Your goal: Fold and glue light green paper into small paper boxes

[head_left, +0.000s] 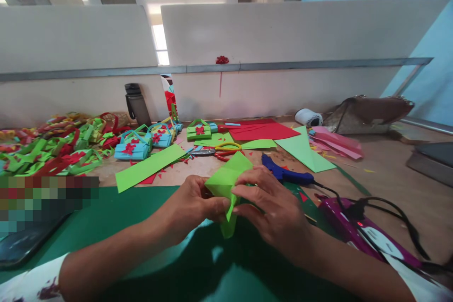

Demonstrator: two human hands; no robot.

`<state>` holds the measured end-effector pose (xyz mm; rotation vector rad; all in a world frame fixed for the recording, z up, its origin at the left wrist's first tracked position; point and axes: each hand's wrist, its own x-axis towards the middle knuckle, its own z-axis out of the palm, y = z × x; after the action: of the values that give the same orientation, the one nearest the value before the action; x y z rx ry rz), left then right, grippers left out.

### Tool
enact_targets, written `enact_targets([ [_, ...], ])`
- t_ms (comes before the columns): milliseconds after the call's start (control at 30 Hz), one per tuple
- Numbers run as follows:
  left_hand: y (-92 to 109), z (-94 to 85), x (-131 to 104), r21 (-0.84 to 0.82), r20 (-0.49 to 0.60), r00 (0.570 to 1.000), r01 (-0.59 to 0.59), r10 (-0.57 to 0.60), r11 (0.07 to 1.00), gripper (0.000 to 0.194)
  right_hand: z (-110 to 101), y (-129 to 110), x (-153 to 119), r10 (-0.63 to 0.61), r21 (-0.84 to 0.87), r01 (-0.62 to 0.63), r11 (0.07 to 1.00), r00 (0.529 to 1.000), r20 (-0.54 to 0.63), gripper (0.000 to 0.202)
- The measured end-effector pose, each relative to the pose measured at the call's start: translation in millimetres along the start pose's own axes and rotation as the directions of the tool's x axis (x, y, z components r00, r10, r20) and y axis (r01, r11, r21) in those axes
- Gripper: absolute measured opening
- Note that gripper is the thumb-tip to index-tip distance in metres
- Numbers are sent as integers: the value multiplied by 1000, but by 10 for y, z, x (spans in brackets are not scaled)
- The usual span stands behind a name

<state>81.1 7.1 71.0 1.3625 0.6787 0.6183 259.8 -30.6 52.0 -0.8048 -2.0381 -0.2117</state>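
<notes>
A bright green folded paper (231, 170) is held between both hands above the dark green mat (106, 207). My left hand (198, 203) pinches its left side, thumb in front and fingers curled behind. On the right side, my right hand (271, 200) grips the paper's middle fold between thumb and fingertips. The paper's upper part spreads into a flat pointed shape, while a narrower flap hangs below the fingers. Part of the paper is hidden by the fingers.
Behind the hands lie yellow-handled scissors (230, 147), red paper (265, 130) and small paper bags (132, 147). A blue glue gun (286, 173) and purple power strip (371, 236) with cables are at right. Paper strips (46, 151) pile up at left, near a phone (31, 240).
</notes>
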Motion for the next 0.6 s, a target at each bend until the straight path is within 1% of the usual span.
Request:
enact_targets([
  [233,-92,14,12,-23,-6,999,-39,39,999,10,25,26,-14,-6,-38,6,999,1000,-6,14],
  [333,-82,37,8,-28,-30,999,-42,42,999,11,27,36,-18,-16,-35,16,999,1000,-11,15],
  [433,-52,58,-2,-26,-30,999,-30,29,999,13,17,40,-14,-12,-44,12,999,1000,-8,13],
  [600,-50,50,-6,-16,-38,999,-20,19,1000,18,-9,29,16,9,-93,-8,996,1000,13,9],
])
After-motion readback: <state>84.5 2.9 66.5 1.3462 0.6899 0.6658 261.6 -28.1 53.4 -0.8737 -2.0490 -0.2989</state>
